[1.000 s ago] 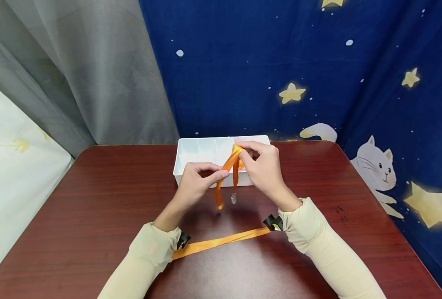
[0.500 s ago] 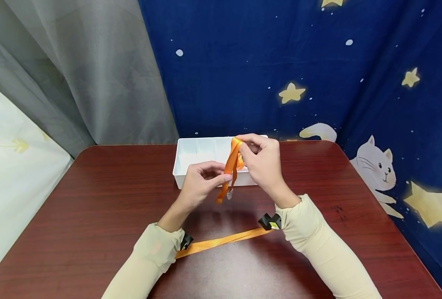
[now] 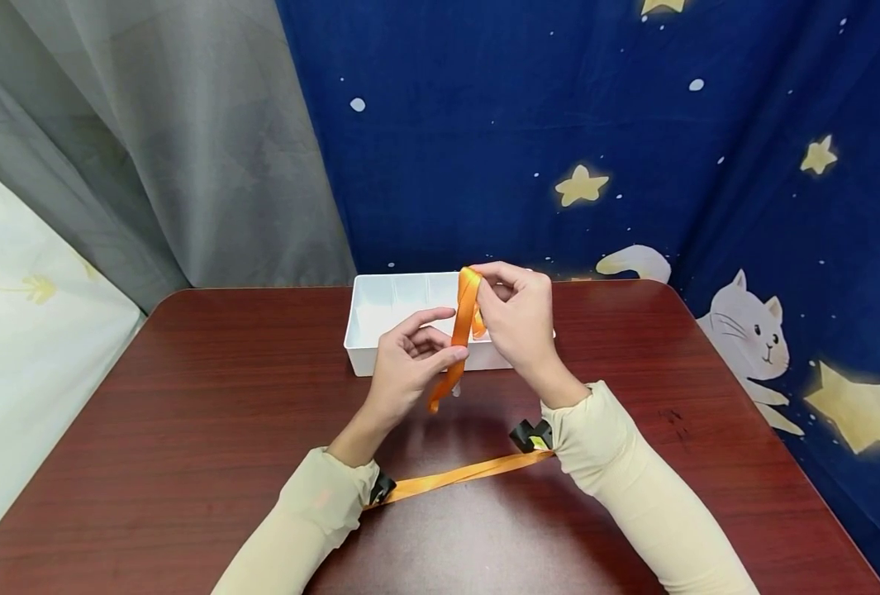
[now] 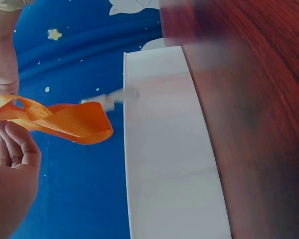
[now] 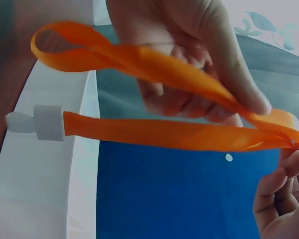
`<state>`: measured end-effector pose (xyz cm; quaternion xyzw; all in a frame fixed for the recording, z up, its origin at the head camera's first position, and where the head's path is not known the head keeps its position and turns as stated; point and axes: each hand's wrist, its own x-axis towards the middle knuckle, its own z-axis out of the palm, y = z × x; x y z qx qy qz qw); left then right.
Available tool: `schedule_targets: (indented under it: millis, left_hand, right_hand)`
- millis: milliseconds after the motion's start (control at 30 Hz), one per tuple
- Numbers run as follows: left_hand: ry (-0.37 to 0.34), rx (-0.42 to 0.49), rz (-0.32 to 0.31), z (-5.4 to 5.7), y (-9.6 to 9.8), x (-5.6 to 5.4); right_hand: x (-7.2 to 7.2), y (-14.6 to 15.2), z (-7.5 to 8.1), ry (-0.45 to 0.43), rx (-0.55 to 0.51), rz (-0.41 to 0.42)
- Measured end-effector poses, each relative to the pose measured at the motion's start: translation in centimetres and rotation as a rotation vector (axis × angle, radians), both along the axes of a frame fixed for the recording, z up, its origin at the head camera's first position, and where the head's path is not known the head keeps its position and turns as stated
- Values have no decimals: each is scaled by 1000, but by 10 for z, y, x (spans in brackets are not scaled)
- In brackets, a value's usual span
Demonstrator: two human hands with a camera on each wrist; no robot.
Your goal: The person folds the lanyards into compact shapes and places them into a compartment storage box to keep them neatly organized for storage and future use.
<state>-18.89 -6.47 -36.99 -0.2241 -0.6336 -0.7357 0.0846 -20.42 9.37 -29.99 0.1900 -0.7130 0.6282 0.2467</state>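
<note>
At far left, a white cloth [image 3: 30, 372] sloped down beside a reddish-brown table [image 3: 149, 413], with a grey curtain [image 3: 224, 149] hanging behind. A person's left hand [image 3: 404, 368], in a rolled cream sleeve [image 3: 321, 492], reached up over the table. Its thumb lay on the near face of an orange strap [image 3: 466, 310] and its fingers curled in behind, so the strap was held lightly between them; the index finger stood straighter than the rest.

Beyond the hands, towards the table's back edge, sat a white box [image 3: 365, 361]. The strap hung in the air in front of it, folded over at the top. One strand ended low in a loop; the other ended in a white clip [image 5: 49, 123], clearest in the right wrist view. A second band [image 3: 462, 476], also orange, lay across the table below, its ends hidden near the wrists.

On the right, the right hand [image 3: 520, 318] pinched the strap's top fold between thumb and fingers. A blue curtain [image 3: 469, 140] with stars filled the background, reaching a printed cat [image 3: 752, 326] at far right.
</note>
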Motion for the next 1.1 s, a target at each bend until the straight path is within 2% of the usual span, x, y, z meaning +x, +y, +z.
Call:
schedule_targets:
  millis: [167,267,400,633,767,1000,1100]
  left_hand:
    - [-11,-35,28,-2,1,-1]
    - [-12,-64,24,-2,2,-3]
    - [-11,-123,-12,-2,1,-6]
    - [-7,-223,-126,-5,-5,-12]
    - [7,-248,-143,-5,-6,-12]
    - [29,-257,-216,-5,-7,-12]
    - [49,-249,-209,-7,-7,-13]
  right_hand:
    - [3,-3,0,-53,13,6]
    - [5,-5,1,-97,9,31]
    - [7,-6,2,-161,0,72]
    - [10,-4,1,-219,0,136]
    - [11,-3,1,-220,4,151]
    - [11,-2,0,-219,17,171]
    - [10,-1,-1,-214,2,187]
